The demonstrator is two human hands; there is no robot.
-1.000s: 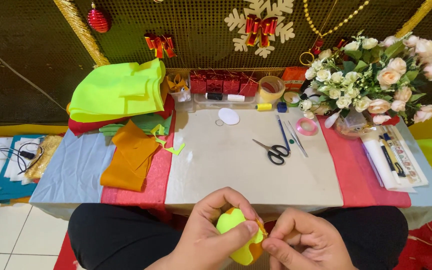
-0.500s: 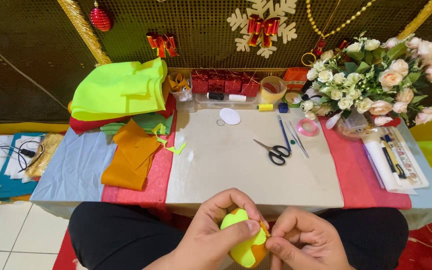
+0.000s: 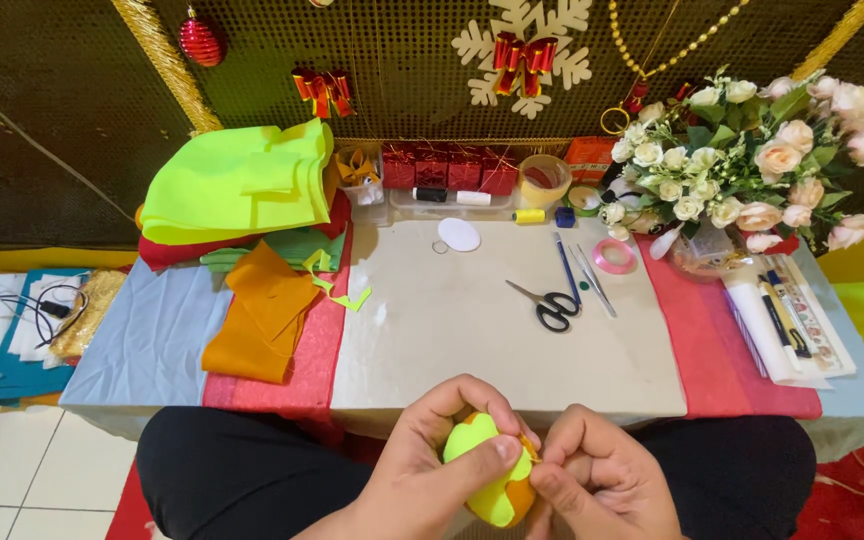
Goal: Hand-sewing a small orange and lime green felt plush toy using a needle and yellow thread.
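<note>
We grip a stuffed yellow-green felt ball [image 3: 487,470] in our left hand [image 3: 432,465], over the lap below the table edge [image 3: 512,405]. Right hand [image 3: 602,485] pinches its orange seam, likely mid-stitching. Next move probably needs a steady pull. Scissors [image 3: 550,303] lie well apart.
</note>
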